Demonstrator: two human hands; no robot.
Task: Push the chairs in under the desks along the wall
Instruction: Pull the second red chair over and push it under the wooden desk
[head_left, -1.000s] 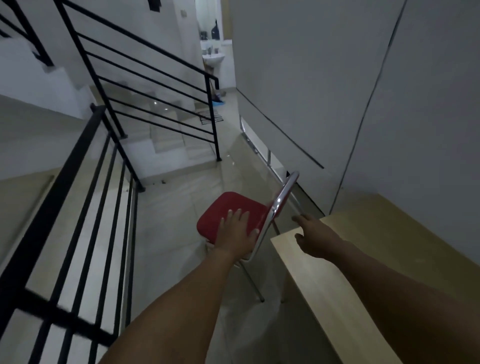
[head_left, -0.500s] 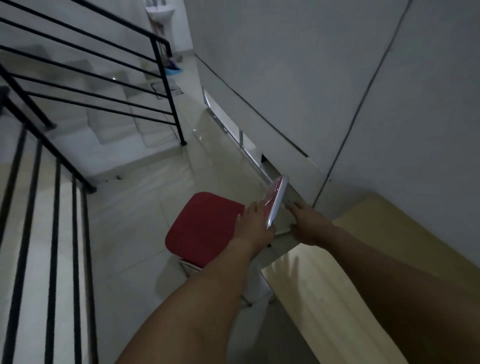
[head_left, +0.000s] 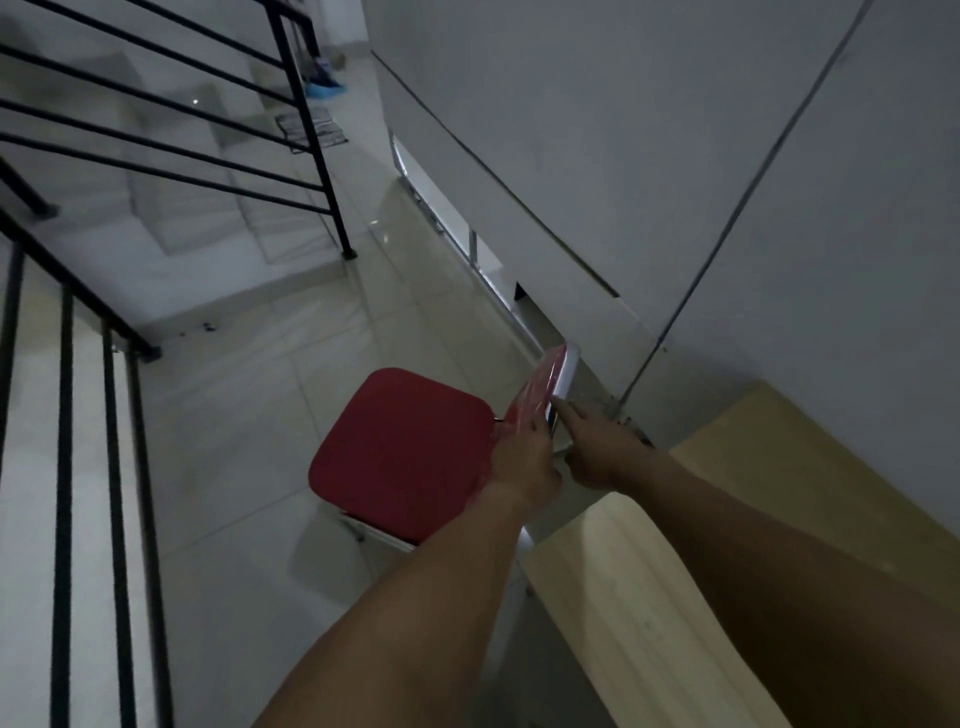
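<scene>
Both hands clamp the chair's backrest (head_left: 550, 387): the left hand (head_left: 522, 467) on its red front face, the right hand (head_left: 597, 454) on the metal rear. The red chair (head_left: 402, 452) stands on the tiled floor (head_left: 249, 415) at ten o'clock from the wooden desk (head_left: 737, 525), entirely outside it. This looks like the repositioning step; next it likely needs turning to face the desk before sliding under.
</scene>
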